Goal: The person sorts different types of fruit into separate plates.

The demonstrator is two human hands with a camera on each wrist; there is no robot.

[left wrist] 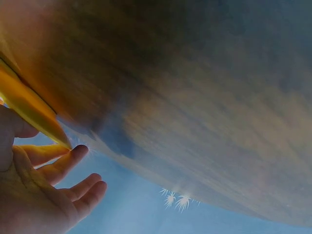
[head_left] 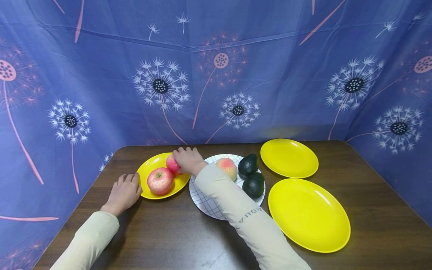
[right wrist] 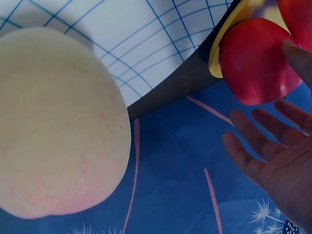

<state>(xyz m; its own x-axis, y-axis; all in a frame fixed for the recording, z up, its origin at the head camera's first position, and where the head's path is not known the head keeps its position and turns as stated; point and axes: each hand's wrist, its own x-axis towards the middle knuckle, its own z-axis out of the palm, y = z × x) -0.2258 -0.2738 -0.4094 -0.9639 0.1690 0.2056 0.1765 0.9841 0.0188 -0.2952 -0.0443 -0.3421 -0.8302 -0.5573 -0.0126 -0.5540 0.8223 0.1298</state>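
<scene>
My left hand (head_left: 123, 193) holds the left rim of a yellow plate (head_left: 145, 168), its thumb and fingers on either side of the edge in the left wrist view. A red apple (head_left: 161, 181) rests on this plate. Behind it is a second red apple (head_left: 171, 164), partly hidden by my right hand (head_left: 189, 160). In the right wrist view my thumb touches that apple (right wrist: 258, 61), while the other fingers are spread and fairly straight beside it. Under my right forearm, a white plate with a grid pattern (head_left: 206, 202) bears a peach (head_left: 227, 168) and two dark green avocados (head_left: 248, 165).
Two more yellow plates stand at the right, one farther back (head_left: 289, 158) and one nearer (head_left: 309, 215). A bit of pink shows beside my right sleeve on the white plate. Behind the brown wooden table (head_left: 162, 232) hangs a blue dandelion-print cloth (head_left: 287, 75).
</scene>
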